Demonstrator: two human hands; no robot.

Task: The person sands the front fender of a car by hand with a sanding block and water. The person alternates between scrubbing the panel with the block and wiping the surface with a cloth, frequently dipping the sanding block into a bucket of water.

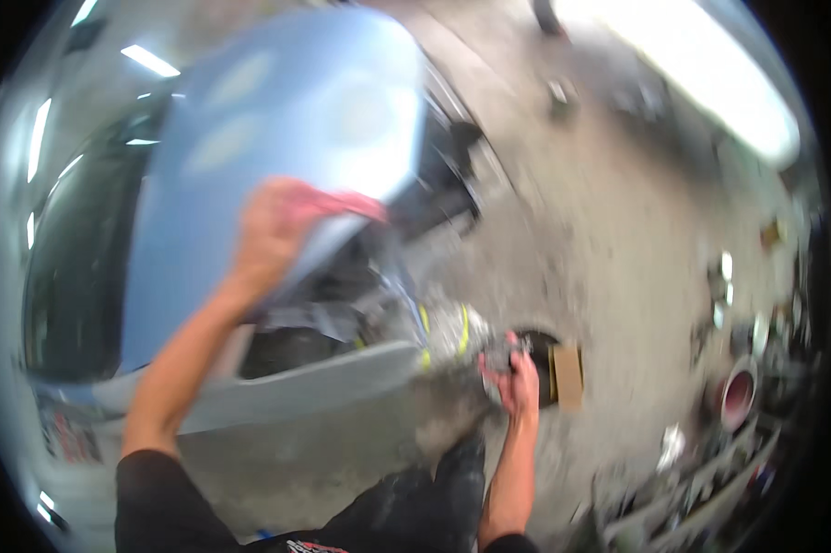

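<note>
A pink cloth (337, 203) is gripped in my left hand (275, 226), its loose end trailing to the right. That hand is over the near edge of a light blue car hood (277, 111), which has paler patches on it; blur hides whether the cloth touches the hood. My right hand (519, 382) is lower and further right, past the front of the car, fingers curled round something greyish and dark that I cannot make out. Behind this hand are a dark round thing (540, 346) and a brown cardboard piece (568, 378).
The exposed engine bay (314, 323) lies between the hood and a grey fender (323, 378). Clear plastic with yellow tape (445, 332) hangs at the front corner. A shelf of parts (692, 498) and a red-lined round container (736, 396) stand on the right.
</note>
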